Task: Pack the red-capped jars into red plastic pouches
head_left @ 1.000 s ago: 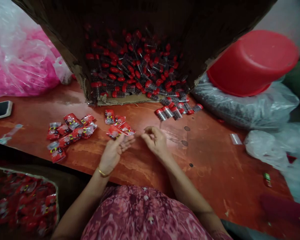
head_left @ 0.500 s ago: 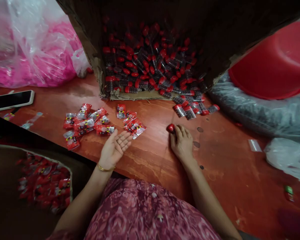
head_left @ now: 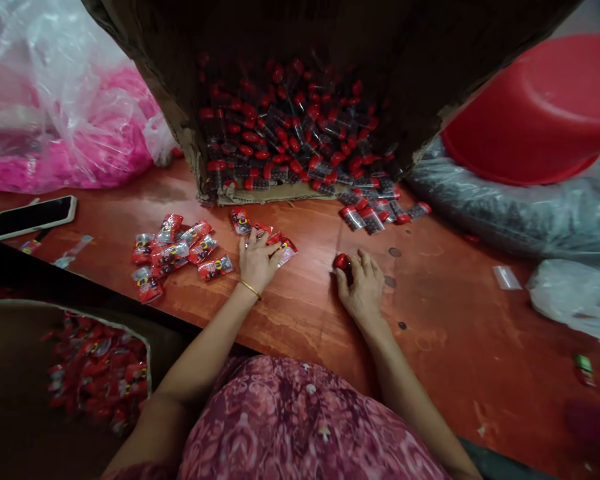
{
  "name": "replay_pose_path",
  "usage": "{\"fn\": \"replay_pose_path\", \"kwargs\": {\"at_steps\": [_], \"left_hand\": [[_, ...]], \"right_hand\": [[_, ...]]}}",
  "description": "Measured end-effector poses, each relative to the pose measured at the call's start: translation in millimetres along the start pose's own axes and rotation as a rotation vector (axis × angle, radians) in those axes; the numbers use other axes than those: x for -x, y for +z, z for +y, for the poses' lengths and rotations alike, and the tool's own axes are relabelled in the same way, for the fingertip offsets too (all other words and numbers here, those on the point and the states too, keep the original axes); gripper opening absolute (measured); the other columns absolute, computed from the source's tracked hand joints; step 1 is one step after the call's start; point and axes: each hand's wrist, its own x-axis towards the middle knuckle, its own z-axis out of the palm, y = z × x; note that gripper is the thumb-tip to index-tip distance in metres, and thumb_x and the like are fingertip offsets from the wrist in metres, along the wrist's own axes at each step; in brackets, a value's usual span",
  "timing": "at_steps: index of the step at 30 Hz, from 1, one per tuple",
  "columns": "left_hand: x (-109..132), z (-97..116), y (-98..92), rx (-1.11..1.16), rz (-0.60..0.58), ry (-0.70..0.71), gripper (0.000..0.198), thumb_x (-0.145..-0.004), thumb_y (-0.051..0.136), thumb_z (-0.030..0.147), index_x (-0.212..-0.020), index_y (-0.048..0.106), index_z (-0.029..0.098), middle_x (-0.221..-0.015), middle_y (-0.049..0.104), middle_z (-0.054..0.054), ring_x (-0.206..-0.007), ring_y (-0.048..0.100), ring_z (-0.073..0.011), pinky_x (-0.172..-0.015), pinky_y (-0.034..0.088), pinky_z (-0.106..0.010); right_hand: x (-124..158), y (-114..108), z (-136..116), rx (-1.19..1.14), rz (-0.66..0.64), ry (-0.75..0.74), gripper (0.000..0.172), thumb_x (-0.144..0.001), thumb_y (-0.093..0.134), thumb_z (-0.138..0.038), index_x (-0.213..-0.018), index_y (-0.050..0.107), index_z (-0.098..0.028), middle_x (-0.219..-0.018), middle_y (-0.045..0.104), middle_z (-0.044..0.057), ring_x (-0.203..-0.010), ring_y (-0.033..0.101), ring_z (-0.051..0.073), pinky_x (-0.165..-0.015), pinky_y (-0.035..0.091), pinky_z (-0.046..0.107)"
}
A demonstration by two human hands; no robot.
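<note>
My left hand (head_left: 258, 259) is palm down with its fingers apart, over a few flat red printed sachets (head_left: 289, 251). Its fingertips reach the sachets; whether they grip one I cannot tell. To its left lies a loose pile of filled red sachets (head_left: 169, 253), with one sachet (head_left: 215, 268) nearest the hand. On the table to the right, my right hand (head_left: 363, 283) is closed, thumb and fingers on a small red-capped bottle (head_left: 341, 261). Most of that bottle is hidden by the fingers. Similar clear bottles with red caps (head_left: 373, 220) lie beyond it.
A cardboard box on its side (head_left: 275, 194) holds many red-capped bottles. A lower box (head_left: 149, 360) at left contains red sachets. Around the table (head_left: 300, 307) are a phone (head_left: 34, 217), a bag of pink pieces (head_left: 65, 157), a red tub (head_left: 525, 120) and a dark-filled bag (head_left: 485, 210).
My left hand has turned from palm up to palm down and moved right and forward onto the flat sachets. My right hand stays in place with the bottle. The view has shifted slightly.
</note>
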Motion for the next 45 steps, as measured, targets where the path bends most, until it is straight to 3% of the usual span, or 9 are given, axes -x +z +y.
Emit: {"fn": "replay_pose_path", "kwargs": {"at_steps": [10, 15, 19, 21, 24, 32, 38, 42, 45], "left_hand": [[11.6, 23.1, -4.5, 0.066, 0.226, 0.073, 0.029, -0.084, 0.049, 0.04, -0.101, 0.069, 0.027, -0.135, 0.049, -0.009, -0.132, 0.033, -0.0333, -0.106, 0.019, -0.059], [22.1, 31.8, -14.8, 0.333, 0.289, 0.038, 0.037, -0.08, 0.057, 0.039, -0.113, 0.063, 0.022, -0.133, 0.052, -0.011, -0.129, 0.039, -0.0295, -0.108, 0.022, -0.052], [25.9, 36.5, -12.1, 0.886, 0.012, -0.235, 0.045, -0.078, 0.055, 0.051, -0.102, 0.065, 0.015, -0.099, 0.069, -0.011, -0.09, 0.065, -0.021, -0.077, 0.052, -0.032], [25.8, 40.5, -8.0, 1.085, -0.136, -0.335, 0.044, -0.074, 0.056, 0.055, -0.088, 0.067, 0.014, -0.08, 0.069, -0.007, -0.069, 0.063, -0.0153, -0.058, 0.05, -0.024], [22.9, 45.3, -0.7, 1.214, -0.084, -0.361, 0.039, -0.068, 0.064, 0.051, -0.08, 0.067, 0.014, -0.069, 0.066, -0.002, -0.059, 0.057, -0.0109, -0.054, 0.046, -0.021], [-4.7, 34.4, 1.9, 0.526, -0.09, -0.088, 0.035, -0.081, 0.05, 0.042, -0.072, 0.068, 0.014, -0.052, 0.056, 0.0, -0.05, 0.049, -0.0124, -0.05, 0.033, -0.023], [-28.0, 55.1, -16.3, -0.004, -0.169, 0.051, 0.05, -0.084, 0.047, 0.033, -0.129, 0.046, 0.012, -0.09, 0.068, -0.013, -0.082, 0.063, -0.0259, -0.069, 0.043, -0.032], [-24.6, 56.8, -23.2, 0.265, -0.001, 0.122, 0.042, -0.085, 0.046, 0.035, -0.118, 0.057, 0.011, -0.114, 0.061, -0.016, -0.106, 0.055, -0.0266, -0.087, 0.041, -0.034], [-11.8, 53.7, -18.7, 0.765, -0.132, 0.001, 0.04, -0.08, 0.05, 0.05, -0.079, 0.069, 0.015, -0.08, 0.067, -0.008, -0.08, 0.061, -0.0194, -0.072, 0.045, -0.027]], "right_hand": [[-29.2, -4.4, -66.6, -0.748, -0.152, 0.215, 0.035, -0.081, 0.053, -0.044, -0.101, 0.061, -0.016, -0.09, 0.065, 0.008, -0.075, 0.058, 0.018, -0.068, 0.048, 0.03], [-40.5, 5.1, -84.7, -1.12, -0.174, 0.384, 0.032, -0.081, 0.05, -0.046, -0.07, 0.059, -0.017, -0.061, 0.057, -0.002, -0.057, 0.049, 0.011, -0.057, 0.042, 0.023], [-36.3, 2.4, -82.9, -1.037, -0.036, 0.483, 0.038, -0.08, 0.049, -0.046, -0.054, 0.041, -0.019, -0.049, 0.037, -0.006, -0.048, 0.033, 0.008, -0.047, 0.029, 0.021], [-31.9, -0.3, -82.2, -1.012, -0.025, 0.469, 0.038, -0.079, 0.049, -0.046, -0.053, 0.039, -0.019, -0.05, 0.036, -0.006, -0.048, 0.032, 0.007, -0.047, 0.027, 0.022], [-25.5, -2.4, -81.7, -1.011, -0.074, 0.468, 0.038, -0.08, 0.047, -0.045, -0.053, 0.039, -0.02, -0.05, 0.035, -0.006, -0.048, 0.031, 0.008, -0.046, 0.026, 0.022], [-36.8, 1.2, -60.5, -0.911, -0.001, 0.512, 0.036, -0.081, 0.044, -0.047, -0.06, 0.053, -0.018, -0.054, 0.049, -0.003, -0.053, 0.043, 0.011, -0.052, 0.034, 0.023], [-40.0, 4.6, -50.8, -0.995, 0.051, 0.59, 0.039, -0.078, 0.048, -0.05, -0.054, 0.044, -0.019, -0.048, 0.039, -0.006, -0.048, 0.035, 0.009, -0.048, 0.03, 0.022], [-36.7, 0.1, -51.1, -1.001, 0.096, 0.597, 0.035, -0.079, 0.049, -0.047, -0.059, 0.048, -0.019, -0.052, 0.042, -0.005, -0.05, 0.037, 0.009, -0.05, 0.031, 0.022], [-33.1, -3.6, -60.9, -1.064, 0.036, 0.577, 0.032, -0.079, 0.049, -0.046, -0.063, 0.051, -0.019, -0.054, 0.046, -0.005, -0.05, 0.039, 0.009, -0.05, 0.034, 0.022]]}}
